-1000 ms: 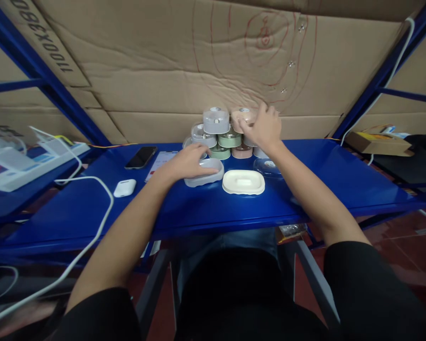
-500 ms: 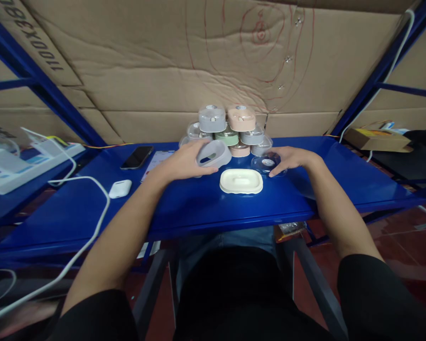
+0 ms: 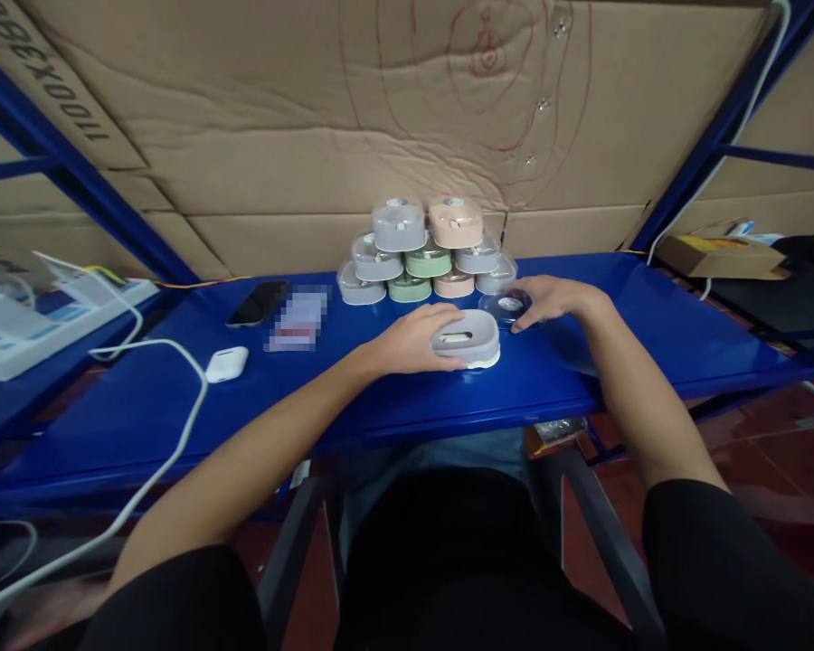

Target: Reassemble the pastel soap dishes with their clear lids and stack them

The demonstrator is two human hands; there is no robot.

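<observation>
Okay, from here I see the left hand [image 3: 411, 339] curved over a grey soap-dish lid [image 3: 466, 336], gripping it; that lid now sits on the cream dish [image 3: 485, 361], which lay uncovered earlier. The right hand [image 3: 549, 303] rests its fingers [image 3: 519, 318] on a clear lid [image 3: 503, 307], though I can't tell whether they grip it. Stacked containers [image 3: 421, 249] stand just behind. The blue shelf [image 3: 617, 380] offers open room on both sides, with an earbud case [image 3: 227, 364] out left.

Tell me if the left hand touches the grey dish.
Touching: the head view shows the left hand resting over the edge of the grey dish.
</observation>
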